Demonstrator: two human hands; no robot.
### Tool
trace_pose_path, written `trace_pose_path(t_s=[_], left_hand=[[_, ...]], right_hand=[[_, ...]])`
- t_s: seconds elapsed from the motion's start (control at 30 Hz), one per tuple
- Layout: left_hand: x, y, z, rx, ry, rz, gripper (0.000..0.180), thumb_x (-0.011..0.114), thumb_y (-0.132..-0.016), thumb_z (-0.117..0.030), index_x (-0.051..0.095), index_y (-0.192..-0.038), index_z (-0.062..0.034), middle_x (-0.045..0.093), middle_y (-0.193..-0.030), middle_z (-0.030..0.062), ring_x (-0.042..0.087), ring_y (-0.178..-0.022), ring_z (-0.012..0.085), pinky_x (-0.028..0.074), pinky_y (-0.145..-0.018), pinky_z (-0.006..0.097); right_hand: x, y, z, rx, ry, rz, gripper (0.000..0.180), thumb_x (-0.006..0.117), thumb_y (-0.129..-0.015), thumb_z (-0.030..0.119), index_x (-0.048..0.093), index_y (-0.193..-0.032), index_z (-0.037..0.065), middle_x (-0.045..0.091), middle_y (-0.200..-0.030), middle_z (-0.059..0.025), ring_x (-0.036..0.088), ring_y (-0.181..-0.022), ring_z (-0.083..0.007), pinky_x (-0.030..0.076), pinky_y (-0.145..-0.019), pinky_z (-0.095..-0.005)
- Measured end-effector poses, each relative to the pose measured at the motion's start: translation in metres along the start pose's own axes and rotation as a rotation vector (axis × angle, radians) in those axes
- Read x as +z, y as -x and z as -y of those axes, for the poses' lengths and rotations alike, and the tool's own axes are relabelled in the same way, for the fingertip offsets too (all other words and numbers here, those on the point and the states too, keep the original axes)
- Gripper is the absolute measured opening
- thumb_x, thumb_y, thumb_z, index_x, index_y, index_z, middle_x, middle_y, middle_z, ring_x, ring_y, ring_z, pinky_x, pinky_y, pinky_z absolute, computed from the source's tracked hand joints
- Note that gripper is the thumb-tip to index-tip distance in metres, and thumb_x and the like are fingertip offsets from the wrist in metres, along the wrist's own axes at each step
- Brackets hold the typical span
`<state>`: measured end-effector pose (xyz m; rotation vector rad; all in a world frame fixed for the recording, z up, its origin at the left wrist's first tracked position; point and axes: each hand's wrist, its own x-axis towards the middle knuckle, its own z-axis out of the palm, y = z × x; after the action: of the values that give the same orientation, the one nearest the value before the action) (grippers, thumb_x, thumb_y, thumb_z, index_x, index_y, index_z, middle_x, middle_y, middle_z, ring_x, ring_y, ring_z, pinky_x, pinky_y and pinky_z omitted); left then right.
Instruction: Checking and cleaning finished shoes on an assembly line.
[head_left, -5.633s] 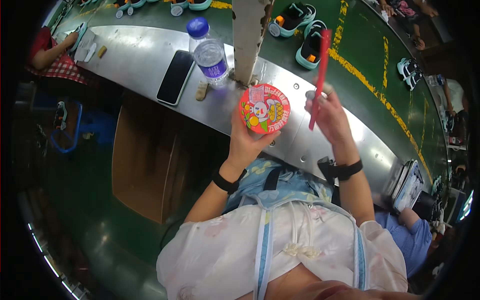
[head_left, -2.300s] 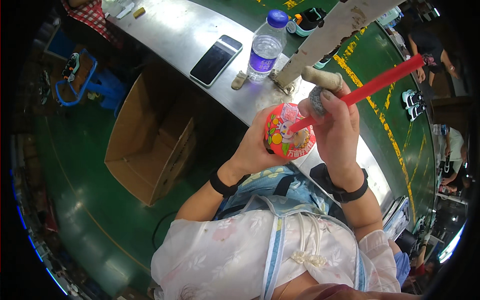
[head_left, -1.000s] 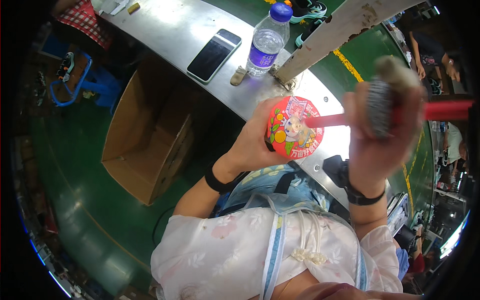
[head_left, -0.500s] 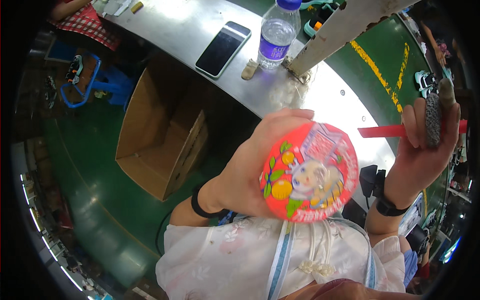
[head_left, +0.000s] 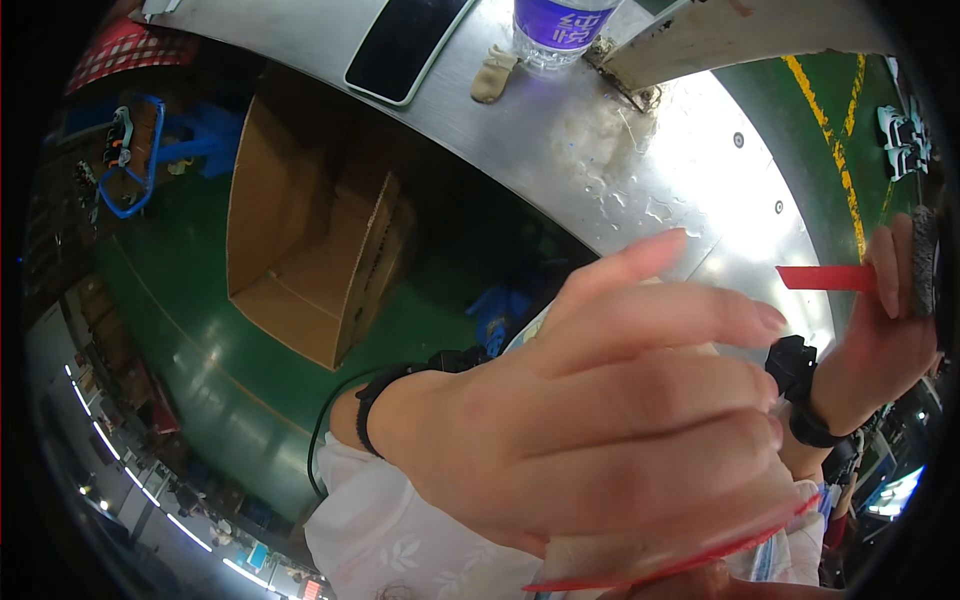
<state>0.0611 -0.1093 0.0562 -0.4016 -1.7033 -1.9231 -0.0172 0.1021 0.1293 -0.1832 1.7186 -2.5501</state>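
My left hand (head_left: 620, 430) is wrapped round a plastic cup (head_left: 650, 556) with a red rim, close in front of my chest. Only a pale strip of its side and the red edge show; the hand hides the rest. Over at the right edge, my right hand (head_left: 875, 345) is raised with its fingers closed on a red straw (head_left: 822, 278). The straw's slanted end points left, toward the cup hand, and is apart from it. A grey textured finger cover (head_left: 922, 262) sits on one finger of the right hand.
On the metal table (head_left: 690, 160) lie a phone (head_left: 405, 45) and a beige finger cover (head_left: 492, 76), beside a water bottle (head_left: 565, 28) and a metal post (head_left: 740, 35). Water drops dot the surface. Below stand an open cardboard box (head_left: 300, 300) and a blue stool (head_left: 155, 155).
The cup has turned, so its red printed top no longer faces up. My left hand is lower and nearer; my right hand with the straw has shifted right. The view has moved too.
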Motion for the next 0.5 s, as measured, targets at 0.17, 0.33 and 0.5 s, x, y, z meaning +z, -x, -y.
trace_pose_path(t_s=[0.17, 0.33, 0.5], left_hand=[[-0.012, -0.013, 0.014, 0.006, 0.131, 0.139, 0.023, 0.067, -0.077, -0.013, 0.065, -0.097, -0.0034, 0.060, -0.099, 0.0103, 0.059, -0.102, 0.0356, 0.035, -0.097, 0.053], [-0.002, -0.011, 0.010, -0.022, -0.010, 0.002, 0.006, 0.060, -0.082, -0.016, 0.057, -0.084, -0.0113, 0.069, -0.085, 0.0114, 0.066, -0.088, 0.0301, 0.044, -0.094, 0.052], [-0.048, 0.001, 0.049, -0.205, 0.068, 0.366, 0.063, 0.079, -0.070, -0.025, 0.050, -0.124, -0.0067, 0.060, -0.116, 0.0161, 0.050, -0.121, 0.0313, 0.038, -0.103, 0.049]], right_hand=[[-0.013, 0.001, -0.013, -0.137, 0.707, -0.047, 0.007, 0.045, -0.091, 0.003, 0.042, -0.085, 0.001, 0.029, -0.072, -0.0029, 0.028, -0.063, -0.0126, 0.026, -0.058, -0.0231], [0.017, -0.019, -0.019, 0.119, -0.164, 0.020, 0.016, 0.044, -0.095, 0.006, 0.047, -0.106, -0.006, 0.030, -0.070, -0.0014, 0.029, -0.062, -0.0122, 0.029, -0.057, -0.0242], [0.023, -0.020, -0.030, 0.023, -0.126, 0.008, 0.040, 0.040, -0.101, 0.016, 0.039, -0.134, -0.006, 0.031, -0.070, -0.0009, 0.031, -0.067, -0.0113, 0.033, -0.068, -0.0258]])
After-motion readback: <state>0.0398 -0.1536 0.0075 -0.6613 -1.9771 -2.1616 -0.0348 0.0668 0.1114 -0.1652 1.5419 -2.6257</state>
